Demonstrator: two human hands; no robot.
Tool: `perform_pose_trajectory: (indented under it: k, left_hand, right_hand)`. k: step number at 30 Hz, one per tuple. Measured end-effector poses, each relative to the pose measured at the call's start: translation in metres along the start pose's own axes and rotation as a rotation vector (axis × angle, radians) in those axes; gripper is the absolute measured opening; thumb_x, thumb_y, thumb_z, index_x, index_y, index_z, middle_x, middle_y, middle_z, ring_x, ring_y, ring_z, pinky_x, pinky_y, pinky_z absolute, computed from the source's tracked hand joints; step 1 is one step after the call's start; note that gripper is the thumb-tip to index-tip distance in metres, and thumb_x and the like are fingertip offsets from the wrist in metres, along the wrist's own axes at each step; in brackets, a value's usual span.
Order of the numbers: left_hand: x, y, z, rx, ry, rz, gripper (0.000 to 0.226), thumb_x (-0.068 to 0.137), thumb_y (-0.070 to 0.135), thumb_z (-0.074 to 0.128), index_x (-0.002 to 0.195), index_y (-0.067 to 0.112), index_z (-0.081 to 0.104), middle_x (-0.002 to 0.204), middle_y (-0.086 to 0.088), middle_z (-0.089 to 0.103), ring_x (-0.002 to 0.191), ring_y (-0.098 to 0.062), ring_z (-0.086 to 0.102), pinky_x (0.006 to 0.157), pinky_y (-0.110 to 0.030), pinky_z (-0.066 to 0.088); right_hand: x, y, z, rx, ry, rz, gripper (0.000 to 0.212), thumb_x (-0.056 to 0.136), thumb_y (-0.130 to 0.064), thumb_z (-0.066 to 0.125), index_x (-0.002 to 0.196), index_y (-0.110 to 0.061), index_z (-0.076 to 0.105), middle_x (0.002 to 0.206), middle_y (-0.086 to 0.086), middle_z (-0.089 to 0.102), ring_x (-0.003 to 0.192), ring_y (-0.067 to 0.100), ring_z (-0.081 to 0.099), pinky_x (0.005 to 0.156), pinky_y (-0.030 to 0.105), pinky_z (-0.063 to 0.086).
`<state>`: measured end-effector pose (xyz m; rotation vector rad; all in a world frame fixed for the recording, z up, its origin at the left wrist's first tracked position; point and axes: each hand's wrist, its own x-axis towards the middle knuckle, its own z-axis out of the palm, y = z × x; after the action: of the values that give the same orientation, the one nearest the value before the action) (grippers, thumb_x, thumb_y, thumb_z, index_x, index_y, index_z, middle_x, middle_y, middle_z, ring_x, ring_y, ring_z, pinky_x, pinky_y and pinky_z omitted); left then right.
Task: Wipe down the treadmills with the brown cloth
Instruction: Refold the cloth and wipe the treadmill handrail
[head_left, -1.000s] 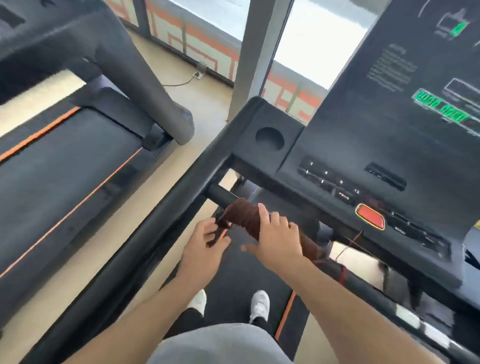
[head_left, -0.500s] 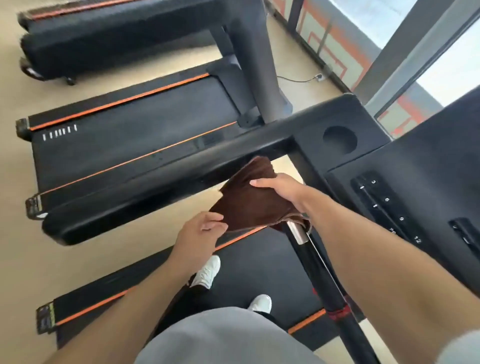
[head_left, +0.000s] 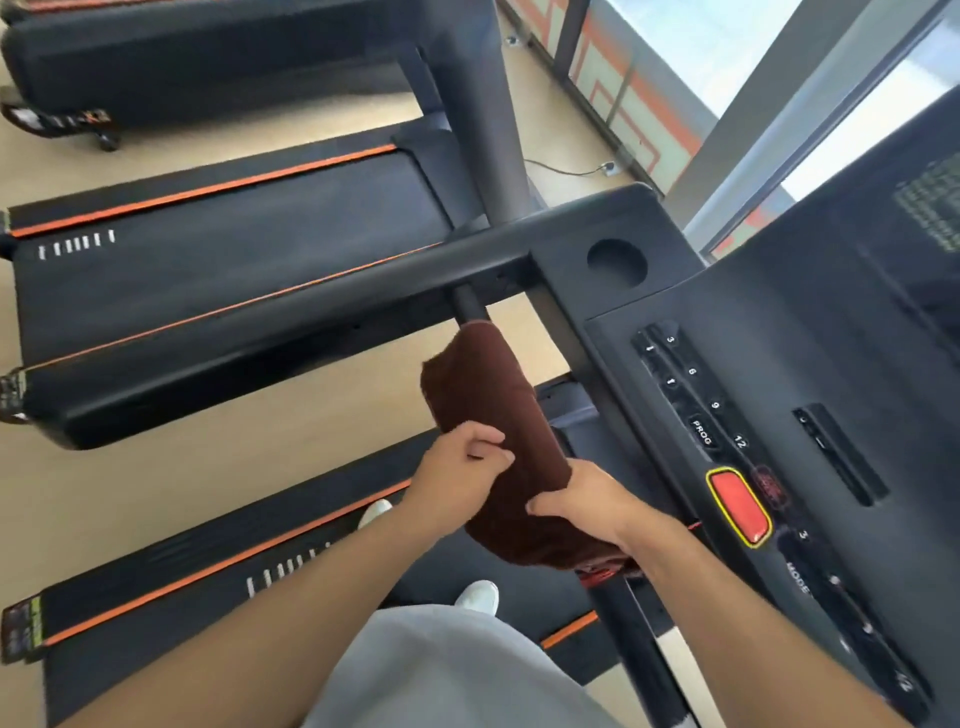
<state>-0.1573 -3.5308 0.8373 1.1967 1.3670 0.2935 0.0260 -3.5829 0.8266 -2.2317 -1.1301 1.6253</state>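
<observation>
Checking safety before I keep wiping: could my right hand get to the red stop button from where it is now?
Probably yes. The right hand grips the brown cloth on the bar, just beside the red stop button, with only bare console between them; it would have to release the cloth.

A pale beige floor (head_left: 291, 415) carries three black treadmills with orange-striped belts (head_left: 228, 249) side by side; a thin cable (head_left: 561, 169) lies on it at far right.

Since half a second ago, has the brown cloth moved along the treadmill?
Yes. The brown cloth has left the side rail near the cup holder and now drapes the front crossbar, toward the red stop button.
</observation>
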Motion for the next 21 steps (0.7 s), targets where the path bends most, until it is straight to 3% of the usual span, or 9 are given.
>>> perform_pose_trajectory:
  k: [3, 5, 8, 13, 18, 21]
  left_hand:
    - [0.003, -0.004, 0.007, 0.003, -0.06, -0.036, 0.021, 0.09, 0.029, 0.07, 0.11, 0.028, 0.068, 0.103, 0.007, 0.074, 0.105, -0.012, 0.066, 0.095, -0.031, 0.05]
    - [0.006, -0.008, 0.007, -0.004, -0.07, -0.067, 0.019, 0.091, 0.029, 0.069, 0.11, 0.03, 0.067, 0.102, 0.01, 0.073, 0.102, -0.009, 0.066, 0.091, -0.029, 0.05]
    - [0.012, -0.015, -0.002, -0.042, -0.028, -0.112, 0.018, 0.09, 0.029, 0.069, 0.107, 0.032, 0.067, 0.101, 0.01, 0.072, 0.101, -0.009, 0.066, 0.089, -0.031, 0.051]
    - [0.023, -0.015, -0.033, -0.084, 0.053, -0.126, 0.016, 0.092, 0.022, 0.066, 0.108, 0.026, 0.067, 0.102, 0.006, 0.073, 0.096, -0.007, 0.064, 0.07, -0.02, 0.043]
    - [0.037, -0.01, -0.069, -0.092, 0.087, -0.103, 0.014, 0.093, 0.018, 0.065, 0.103, 0.027, 0.069, 0.103, 0.006, 0.075, 0.097, -0.016, 0.069, 0.076, -0.024, 0.049]
    - [0.041, -0.008, -0.083, -0.093, 0.1, -0.089, 0.013, 0.093, 0.017, 0.065, 0.101, 0.026, 0.07, 0.102, 0.004, 0.075, 0.098, -0.017, 0.07, 0.087, -0.031, 0.054]
  right_hand:
    - [-0.012, -0.003, 0.015, -0.427, 0.172, 0.038, 0.04, 0.08, -0.036, 0.072, 0.109, -0.02, 0.051, 0.099, 0.0, 0.07, 0.088, 0.024, 0.068, 0.07, 0.036, 0.05]
    - [-0.016, -0.013, 0.03, -0.714, 0.344, 0.016, 0.046, 0.09, -0.034, 0.066, 0.123, -0.016, 0.039, 0.111, 0.002, 0.064, 0.1, 0.026, 0.069, 0.073, 0.036, 0.049]
    - [0.003, -0.027, 0.044, -0.924, 0.502, -0.096, 0.071, 0.097, -0.024, 0.059, 0.152, -0.003, 0.02, 0.128, 0.003, 0.056, 0.11, 0.018, 0.066, 0.08, 0.03, 0.054]
    - [0.058, -0.08, 0.04, -0.811, 0.574, -0.183, 0.074, 0.099, -0.029, 0.057, 0.155, -0.004, 0.016, 0.127, 0.006, 0.053, 0.099, 0.023, 0.068, 0.062, 0.031, 0.048]
    - [0.095, -0.132, 0.027, -0.556, 0.576, -0.198, 0.049, 0.103, -0.053, 0.042, 0.127, -0.01, 0.041, 0.115, 0.009, 0.066, 0.095, 0.033, 0.07, 0.068, 0.038, 0.043]
    - [0.106, -0.149, 0.02, -0.441, 0.602, -0.174, 0.052, 0.103, -0.059, 0.036, 0.118, -0.012, 0.048, 0.109, 0.011, 0.07, 0.097, 0.036, 0.069, 0.077, 0.042, 0.047]
